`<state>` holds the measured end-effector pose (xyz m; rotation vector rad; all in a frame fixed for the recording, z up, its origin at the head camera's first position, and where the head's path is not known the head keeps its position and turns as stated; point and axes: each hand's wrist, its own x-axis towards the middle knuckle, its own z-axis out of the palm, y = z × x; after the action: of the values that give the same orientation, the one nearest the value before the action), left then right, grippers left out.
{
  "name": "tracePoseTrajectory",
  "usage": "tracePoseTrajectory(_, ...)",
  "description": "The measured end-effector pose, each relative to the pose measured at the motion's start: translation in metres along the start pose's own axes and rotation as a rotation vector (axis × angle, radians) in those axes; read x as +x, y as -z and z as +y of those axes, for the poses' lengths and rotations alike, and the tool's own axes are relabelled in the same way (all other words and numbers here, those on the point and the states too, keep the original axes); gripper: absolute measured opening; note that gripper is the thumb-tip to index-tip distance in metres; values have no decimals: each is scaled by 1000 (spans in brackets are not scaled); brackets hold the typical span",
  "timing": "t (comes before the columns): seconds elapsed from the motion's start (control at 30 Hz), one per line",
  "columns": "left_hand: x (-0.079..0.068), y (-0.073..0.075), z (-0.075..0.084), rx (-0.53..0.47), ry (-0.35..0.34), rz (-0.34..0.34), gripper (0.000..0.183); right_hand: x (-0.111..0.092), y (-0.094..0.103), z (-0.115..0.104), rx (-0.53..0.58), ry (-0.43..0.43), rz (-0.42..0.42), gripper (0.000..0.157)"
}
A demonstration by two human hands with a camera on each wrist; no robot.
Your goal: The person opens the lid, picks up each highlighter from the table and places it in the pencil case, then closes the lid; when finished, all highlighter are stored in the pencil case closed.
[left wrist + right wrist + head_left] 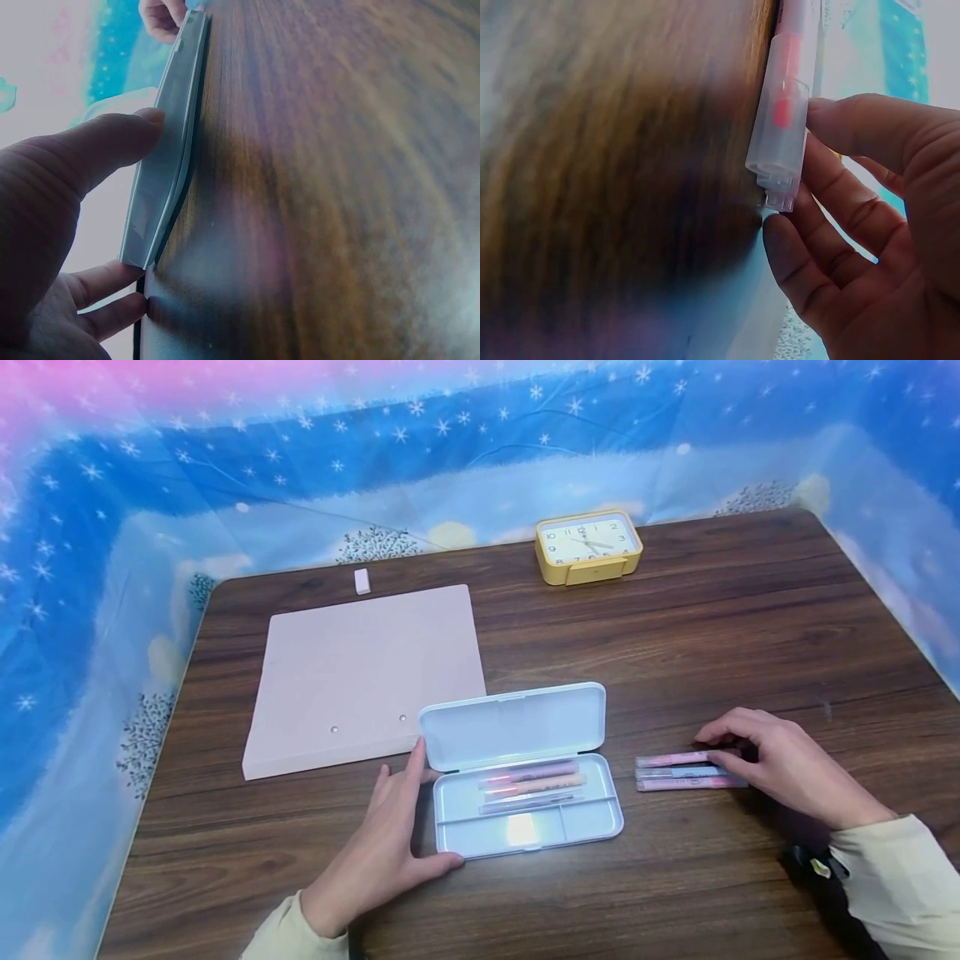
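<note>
One binder (367, 668) behind-left of open pencil case (517, 727); one eraser (362, 582), one alarm clock (589, 550) farther back. Case pens (536, 785): three. Table pens (675, 772): three, right hand (787, 764) pinching; left hand (386, 847), fingers spread, touches case.

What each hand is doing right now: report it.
Left hand: open, touching the pencil case.
Right hand: closed on pens lying on the table; how many it grips cannot be told.

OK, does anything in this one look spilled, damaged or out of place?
Nothing stands out as spilled, damaged or misplaced. The pencil case lies open with pens inside, and three more pens lie side by side to its right. The bright patch inside the case looks like glare.
</note>
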<state>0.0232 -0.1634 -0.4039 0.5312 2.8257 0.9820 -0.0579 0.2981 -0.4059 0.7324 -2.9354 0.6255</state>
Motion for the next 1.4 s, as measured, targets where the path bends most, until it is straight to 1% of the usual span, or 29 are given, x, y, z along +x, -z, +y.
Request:
tracePoseTrajectory(0.17, 0, -1, -1, 3, -2, 2, 138, 4, -2, -3, 6, -3, 1, 35)
tracePoseTrajectory(0.4, -1, 0, 0, 2, 0, -3, 139, 7, -3, -3, 20, 41, -21, 33)
tracePoseTrajectory(0.6, 0, 0, 0, 1, 2, -5, 139, 10, -3, -2, 43, 34, -42, 33)
tracePoseTrajectory(0.87, 0, 0, 0, 4, 5, -5, 139, 10, -2, -1, 65, 40, -28, 34)
tracePoseTrajectory(1.03, 0, 1, 0, 4, 4, -5, 139, 9, 2, -3, 63, 29, -30, 34)
tracePoseTrajectory(1.2, 0, 1, 1, 7, 1, -3, 139, 9, 9, -13, 70, 39, -22, 35)
tracePoseTrajectory(1.4, 0, 1, 1, 5, 0, -5, 139, 16, 18, -38, 131, 55, -46, 37)
